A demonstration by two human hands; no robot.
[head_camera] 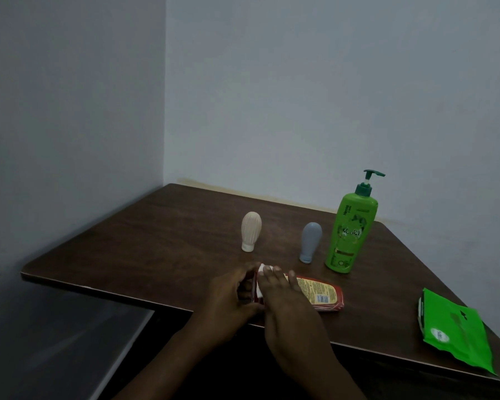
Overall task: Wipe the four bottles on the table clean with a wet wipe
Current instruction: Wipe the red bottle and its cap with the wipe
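A red bottle (321,294) with a yellow label lies on its side near the front edge of the brown table (156,241). My left hand (231,295) grips its left end. My right hand (283,301) presses a white wet wipe (261,272) onto the bottle beside it. Behind stand a ribbed beige bottle (251,231) on its white cap, a small grey bottle (311,242) on its cap, and a tall green pump bottle (351,226) at the right.
A green pack of wet wipes (456,333) lies at the table's front right corner. The table sits in a corner between two grey walls (272,96). A grey floor drops off to the left of the table.
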